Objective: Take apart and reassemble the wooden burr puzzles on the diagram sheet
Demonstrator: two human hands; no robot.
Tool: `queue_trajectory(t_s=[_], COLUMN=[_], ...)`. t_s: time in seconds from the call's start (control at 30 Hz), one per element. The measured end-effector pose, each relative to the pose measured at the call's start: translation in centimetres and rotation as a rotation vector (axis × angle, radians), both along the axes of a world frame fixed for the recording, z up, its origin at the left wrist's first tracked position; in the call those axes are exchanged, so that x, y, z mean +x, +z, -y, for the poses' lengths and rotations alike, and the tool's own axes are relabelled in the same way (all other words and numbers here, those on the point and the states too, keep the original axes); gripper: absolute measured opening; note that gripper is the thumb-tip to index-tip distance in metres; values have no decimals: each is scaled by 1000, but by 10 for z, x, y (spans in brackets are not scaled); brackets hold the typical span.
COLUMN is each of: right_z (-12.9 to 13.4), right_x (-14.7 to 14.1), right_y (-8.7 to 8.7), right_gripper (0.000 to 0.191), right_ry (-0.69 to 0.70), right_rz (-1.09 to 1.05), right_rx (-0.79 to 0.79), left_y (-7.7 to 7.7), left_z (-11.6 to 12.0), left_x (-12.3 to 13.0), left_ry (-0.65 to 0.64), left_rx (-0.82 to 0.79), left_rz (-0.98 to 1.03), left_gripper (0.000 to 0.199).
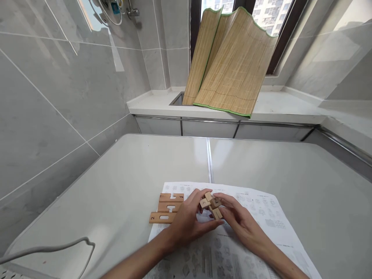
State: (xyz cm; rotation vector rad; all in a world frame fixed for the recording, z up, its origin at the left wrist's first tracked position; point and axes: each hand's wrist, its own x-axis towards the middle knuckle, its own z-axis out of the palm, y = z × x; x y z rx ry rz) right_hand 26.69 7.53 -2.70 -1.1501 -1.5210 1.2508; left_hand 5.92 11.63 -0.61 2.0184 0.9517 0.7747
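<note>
Between both hands is a small cluster of interlocked wooden blocks (211,205), held above a printed paper sheet (261,205). My left hand (188,217) wraps its thumb below the blocks and its fingers over their upper left side. From the right, my right hand (238,215) pinches the cluster with bent fingers. Three flat wooden pieces with cut-outs lie beside my left hand: a top one (165,198), a middle one (163,207) and a lower one marked 2 (156,217). My left hand partly hides the lower two.
The white table (130,166) has a seam down its middle. A grey cable (52,248) and a perforated white object (23,270) are at the lower left. Beyond the table, a folded bamboo mat (232,66) leans on a white ledge (279,104) by the window.
</note>
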Motion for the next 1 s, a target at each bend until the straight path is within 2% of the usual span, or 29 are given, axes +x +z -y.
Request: queue_trajectory(t_s=[0.13, 0.27, 0.33, 0.47, 0.7, 0.8, 0.9, 1.0], right_z=[4, 2, 0, -4, -6, -9, -13, -19], right_x=[-2, -4, -4, -3, -1, 3, 10, 21], right_y=[7, 9, 9, 8, 6, 5, 4, 3], right_gripper=[46, 56, 54, 43, 38, 38, 37, 37], right_ry=[12, -56, -67, -67, -113, -140, -224, -358], right_rz=[-84, -114, -124, -123, 38, 52, 73, 109], right_rx=[-84, -194, -207, -141, -14, 18, 38, 51], left_y=[0, 3, 3, -1, -3, -2, 3, 10], left_z=[-2, 0, 1, 3, 1, -2, -10, -25], left_x=[0, -1, -1, -1, -2, -5, -12, -23], left_ry=[20, -6, -30, -38, -42, -58, -53, 38], left_rx=[59, 105, 142, 236, 330, 334, 371, 412], left_rz=[-50, -66, -56, -34, -113, -134, -150, -210], left_gripper=[67, 69, 73, 78, 70, 82, 92, 69])
